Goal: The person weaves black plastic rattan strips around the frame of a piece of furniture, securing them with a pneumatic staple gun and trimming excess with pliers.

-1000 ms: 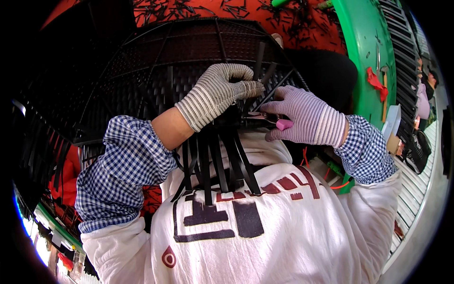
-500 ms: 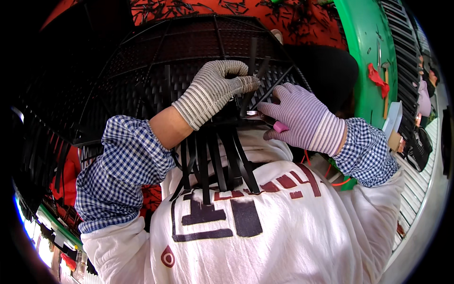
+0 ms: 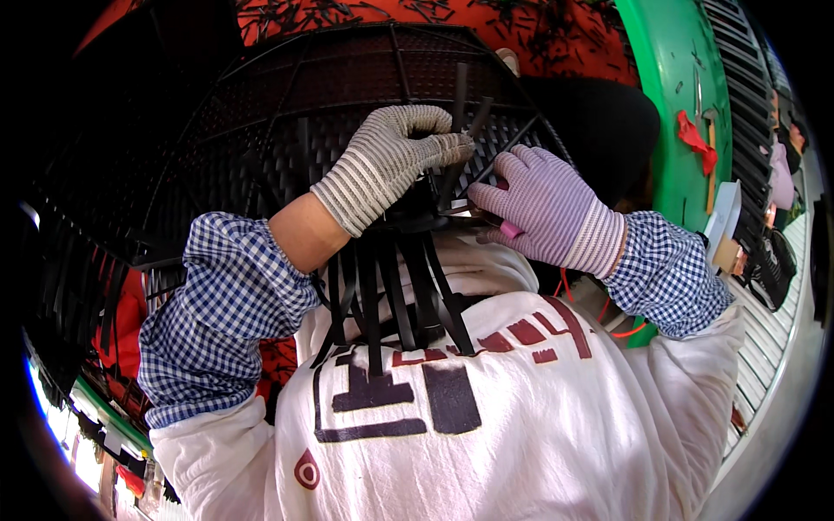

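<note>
A black woven frame (image 3: pixel 261 139) of flat strips and rods lies in front of me. My left hand (image 3: pixel 395 156), in a grey-and-white striped glove, is closed, thumb and fingertips pinched on a flat black strip (image 3: pixel 453 172) at its near edge. My right hand (image 3: pixel 552 204), in a purple-and-white striped glove, wraps round a small metal tool with a pink handle (image 3: pixel 511 229). The tool's shiny tip (image 3: pixel 455 207) points left, close to the strip's lower part; its exact kind is mostly hidden by my fingers. Several loose black strips (image 3: pixel 391 295) hang down toward my chest.
Black offcuts lie scattered on the red floor (image 3: pixel 556 43) beyond the frame. On the right is a green surface (image 3: pixel 665 52) with a hammer (image 3: pixel 711 161) and a red cloth (image 3: pixel 695 143). Farther right stands a pale box (image 3: pixel 723 217).
My right hand has shifted slightly left and up, its fingers drawn closer round the tool. The left hand keeps its pinch, moving a little left with the frame.
</note>
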`<state>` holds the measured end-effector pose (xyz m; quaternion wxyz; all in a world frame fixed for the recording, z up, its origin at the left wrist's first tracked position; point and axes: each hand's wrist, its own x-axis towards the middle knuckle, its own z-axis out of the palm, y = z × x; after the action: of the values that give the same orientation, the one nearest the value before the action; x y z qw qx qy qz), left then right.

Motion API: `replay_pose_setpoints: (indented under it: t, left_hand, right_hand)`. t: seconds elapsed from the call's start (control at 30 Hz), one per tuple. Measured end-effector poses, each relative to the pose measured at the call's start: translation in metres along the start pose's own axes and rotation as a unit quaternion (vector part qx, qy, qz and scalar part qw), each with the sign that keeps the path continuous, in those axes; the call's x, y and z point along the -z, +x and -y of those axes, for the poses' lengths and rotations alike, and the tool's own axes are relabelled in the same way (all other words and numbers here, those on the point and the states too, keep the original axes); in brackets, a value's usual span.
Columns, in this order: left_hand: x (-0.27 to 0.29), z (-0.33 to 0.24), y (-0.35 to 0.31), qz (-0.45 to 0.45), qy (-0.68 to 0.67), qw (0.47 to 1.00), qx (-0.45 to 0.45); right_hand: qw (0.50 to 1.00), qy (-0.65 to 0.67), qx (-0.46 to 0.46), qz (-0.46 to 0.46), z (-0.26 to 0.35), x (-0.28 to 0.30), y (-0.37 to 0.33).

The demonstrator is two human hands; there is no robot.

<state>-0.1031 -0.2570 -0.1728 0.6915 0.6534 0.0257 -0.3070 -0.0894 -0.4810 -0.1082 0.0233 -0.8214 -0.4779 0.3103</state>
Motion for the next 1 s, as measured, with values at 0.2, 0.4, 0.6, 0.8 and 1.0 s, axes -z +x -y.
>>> replay_pose_setpoints:
  t: [0.2, 0.4, 0.6, 0.8, 1.0]
  left_hand:
    - [-0.004, -0.003, -0.003, -0.015, -0.033, 0.999, 0.002]
    - [-0.005, 0.000, -0.002, -0.034, -0.032, 0.999, 0.005]
    - [0.000, 0.006, 0.001, -0.057, -0.039, 0.997, 0.025]
    - [0.010, 0.013, 0.006, -0.179, -0.218, 0.958, 0.048]
    - [0.004, 0.004, -0.006, -0.272, -0.056, 0.961, 0.005]
  right_hand:
    - [1.000, 0.008, -0.001, -0.002, -0.002, -0.005, -0.001]
    - [1.000, 0.006, 0.001, -0.027, -0.002, -0.009, -0.004]
    - [0.999, 0.012, 0.002, -0.030, 0.001, -0.007, -0.005]
    - [0.957, 0.011, 0.003, -0.290, -0.025, 0.017, -0.010]
    - [0.820, -0.097, -0.443, -0.349, -0.164, 0.008, -0.125]
